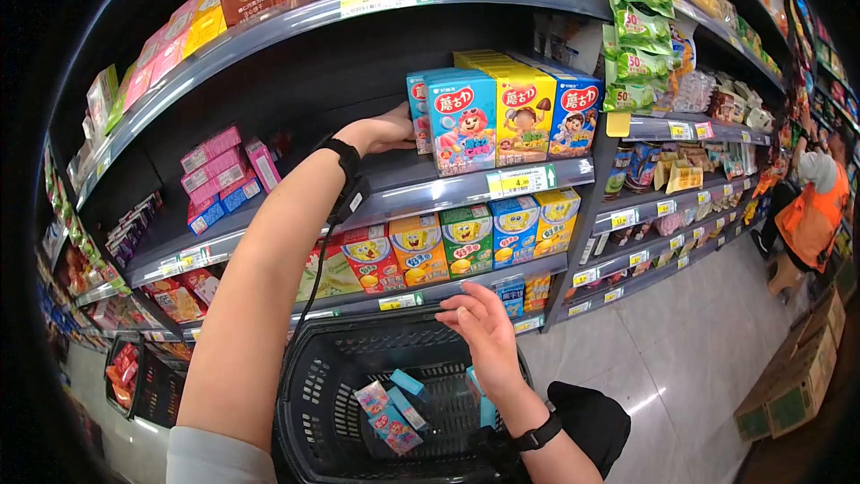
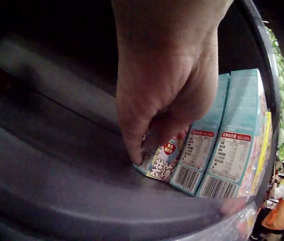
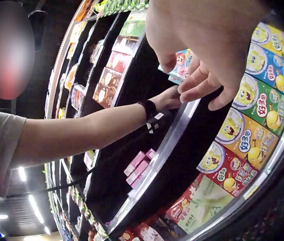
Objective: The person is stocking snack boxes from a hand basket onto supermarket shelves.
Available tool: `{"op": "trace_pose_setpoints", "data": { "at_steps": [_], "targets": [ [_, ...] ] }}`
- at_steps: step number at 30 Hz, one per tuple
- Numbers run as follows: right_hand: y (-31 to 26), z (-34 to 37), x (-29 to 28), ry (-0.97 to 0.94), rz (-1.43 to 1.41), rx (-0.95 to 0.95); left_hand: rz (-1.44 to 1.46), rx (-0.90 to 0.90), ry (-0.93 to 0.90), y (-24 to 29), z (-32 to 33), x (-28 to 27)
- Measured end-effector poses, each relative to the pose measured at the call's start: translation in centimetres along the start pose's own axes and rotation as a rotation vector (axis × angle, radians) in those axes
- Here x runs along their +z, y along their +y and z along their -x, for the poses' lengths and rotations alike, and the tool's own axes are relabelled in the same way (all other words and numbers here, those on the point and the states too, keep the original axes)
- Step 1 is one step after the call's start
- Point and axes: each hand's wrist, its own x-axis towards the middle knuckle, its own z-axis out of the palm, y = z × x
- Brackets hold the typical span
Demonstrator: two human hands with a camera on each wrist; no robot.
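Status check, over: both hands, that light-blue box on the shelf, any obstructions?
Left hand gripping light-blue box, still on shelf. Right hand empty, above basket. Matching boxes crowd its right side, left hand's box, that is.

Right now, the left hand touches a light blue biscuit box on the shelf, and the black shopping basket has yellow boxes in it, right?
Not yellow: the head view shows mostly light blue boxes in the black shopping basket. The left hand does touch a light blue biscuit box on the shelf.
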Motion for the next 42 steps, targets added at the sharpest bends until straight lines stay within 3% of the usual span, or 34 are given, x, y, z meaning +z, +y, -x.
{"op": "trace_pose_setpoints", "data": {
  "at_steps": [4,6,8,9,10,12,18,20,22,23,25,26,28,29,32,33,35,36,38,39,41,42],
  "targets": [
    [0.2,-0.1,0.0,-0.003,0.008,0.023,0.141,-0.037,-0.03,0.1,-1.2,0.6],
    [0.3,0.0,0.0,0.004,0.012,0.033,0.292,-0.017,0.038,-0.3,-2.2,0.9],
    [0.2,-0.1,-0.1,0.009,0.013,0.044,0.636,0.006,0.391,-0.5,-3.1,0.9],
    [0.2,0.0,0.0,0.014,0.015,0.053,0.66,0.011,0.419,-0.5,-3.2,1.3],
    [0.2,0.0,0.0,0.013,0.015,0.055,0.661,0.01,0.421,-0.6,-3.2,1.7],
    [0.1,-0.1,0.0,0.018,0.013,0.074,0.654,0.062,0.25,-0.5,-2.8,2.4],
    [0.6,-0.2,-0.2,0.021,-0.003,0.121,0.779,0.099,0.223,-0.5,-2.9,3.1],
    [0.5,-0.4,-0.5,0.054,-0.017,0.101,0.559,0.214,0.504,-3.1,-4.6,2.3],
    [0.1,-0.5,-0.9,0.151,-0.058,0.041,0.254,0.533,0.749,-2.0,1.4,5.3],
    [0.0,-1.0,-1.6,0.213,-0.088,-0.006,0.089,0.794,0.781,-3.1,3.3,6.1],
    [-1.3,-1.7,-2.7,0.364,-0.223,-0.096,-0.353,1.112,0.68,-4.8,9.1,7.7],
    [-2.1,-1.9,-3.7,0.349,-0.209,-0.153,-0.604,1.229,0.564,-6.5,11.6,8.5],
    [-3.6,-2.3,-5.5,0.441,-0.217,-0.158,-0.943,1.265,0.063,-11.1,15.2,11.1],
    [-4.4,-2.3,-6.0,0.479,-0.194,-0.17,-0.949,1.241,-0.176,-14.1,16.2,13.2],
    [-6.4,-1.9,-7.8,0.533,-0.2,-0.216,-0.787,0.895,-0.462,-24.2,19.3,19.5],
    [-7.4,-2.0,-10.0,0.474,-0.194,-0.196,-0.729,0.799,-0.515,-27.3,20.1,21.6],
    [-8.3,-1.5,-11.3,0.365,-0.202,-0.176,-0.669,0.484,-0.502,-32.0,21.9,25.8],
    [-8.5,-1.2,-12.0,0.269,-0.225,-0.155,-0.658,0.475,-0.505,-33.5,22.6,28.2],
    [-8.6,-1.1,-11.9,0.223,-0.243,-0.121,-0.337,0.013,-0.179,-36.1,22.9,33.2],
    [-8.7,-1.1,-11.9,0.17,-0.266,-0.1,-0.333,0.008,-0.183,-39.1,22.3,35.7],
    [-8.8,-1.1,-12.0,0.115,-0.301,-0.072,-0.599,0.355,-0.274,-44.4,20.8,39.9],
    [-8.7,-1.2,-12.1,0.054,-0.338,-0.045,-0.597,0.348,-0.276,-42.4,20.9,40.0]
  ]
}}
